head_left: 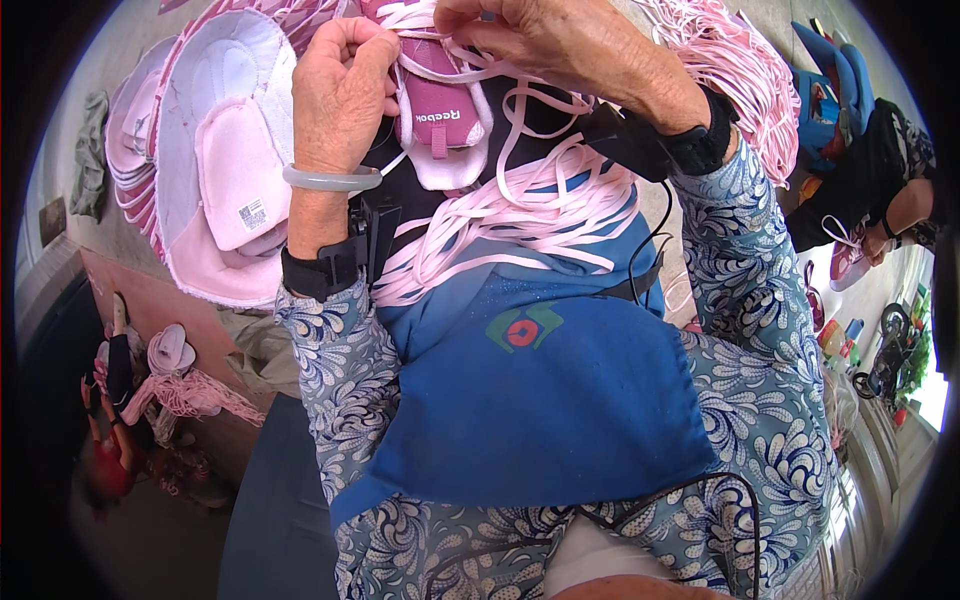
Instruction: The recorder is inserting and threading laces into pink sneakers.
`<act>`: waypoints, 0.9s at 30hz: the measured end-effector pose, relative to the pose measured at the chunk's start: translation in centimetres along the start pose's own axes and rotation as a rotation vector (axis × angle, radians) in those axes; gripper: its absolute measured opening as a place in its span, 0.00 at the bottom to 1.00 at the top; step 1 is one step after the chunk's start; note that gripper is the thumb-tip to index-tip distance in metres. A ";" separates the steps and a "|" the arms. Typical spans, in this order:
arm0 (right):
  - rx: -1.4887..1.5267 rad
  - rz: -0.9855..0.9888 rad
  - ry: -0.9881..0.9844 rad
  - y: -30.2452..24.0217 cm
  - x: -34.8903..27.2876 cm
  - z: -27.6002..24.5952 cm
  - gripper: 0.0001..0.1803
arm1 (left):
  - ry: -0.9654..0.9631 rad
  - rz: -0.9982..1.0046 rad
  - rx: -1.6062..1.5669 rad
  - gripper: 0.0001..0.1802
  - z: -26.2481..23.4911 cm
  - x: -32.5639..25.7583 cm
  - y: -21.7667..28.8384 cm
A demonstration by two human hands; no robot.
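You get bright, even daylight here, strongest at the right edge, where it blows out to white glare. Shadows stay soft. The centre is sharp; straight lines bend toward the rim, and a black vignette cuts all 4 corners.

1. The shoe upper (440, 110) is magenta pink with white edging and a white tongue.
2. The laces (520, 215) are pale pink.
3. The stacked shoe pieces (215, 150) are light pink and white, with a small white label.
4. The apron (530, 400) is bright blue with a green and red emblem.
5. The sleeves (770, 340) are grey-blue with a dark blue and white swirl pattern.
6. The bangle (330, 180) is pale grey-green.
7. The wrist straps (320, 270) are black.
8. The loose lace pile (735, 60) is pink.
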State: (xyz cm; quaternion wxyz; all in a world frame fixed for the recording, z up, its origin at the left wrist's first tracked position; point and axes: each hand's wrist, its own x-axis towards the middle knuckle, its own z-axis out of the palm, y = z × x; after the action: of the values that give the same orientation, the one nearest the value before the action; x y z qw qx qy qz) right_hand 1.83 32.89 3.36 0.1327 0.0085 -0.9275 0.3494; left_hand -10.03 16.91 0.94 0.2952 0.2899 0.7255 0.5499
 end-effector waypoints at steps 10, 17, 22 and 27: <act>-0.338 -0.051 0.397 1.4 -1.9 4.2 0.08 | -0.014 0.002 0.078 0.09 0.2 -0.3 0.0; -0.542 -0.113 0.390 -0.2 -1.4 3.5 0.06 | 0.028 -0.033 0.030 0.13 0.3 -0.3 0.2; -0.337 -0.021 0.312 1.6 -2.2 4.2 0.09 | -0.004 -0.098 0.120 0.17 0.0 -0.4 0.4; -0.479 -0.110 0.255 1.5 -3.1 3.9 0.09 | 0.081 -0.178 -0.049 0.19 0.4 -0.1 0.4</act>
State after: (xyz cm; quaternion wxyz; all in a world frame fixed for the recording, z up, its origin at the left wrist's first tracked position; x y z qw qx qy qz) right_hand 3.72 31.27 -1.16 0.2656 -0.0168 -0.9576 0.1104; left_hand -9.63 17.19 1.29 0.3206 0.1945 0.7461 0.5502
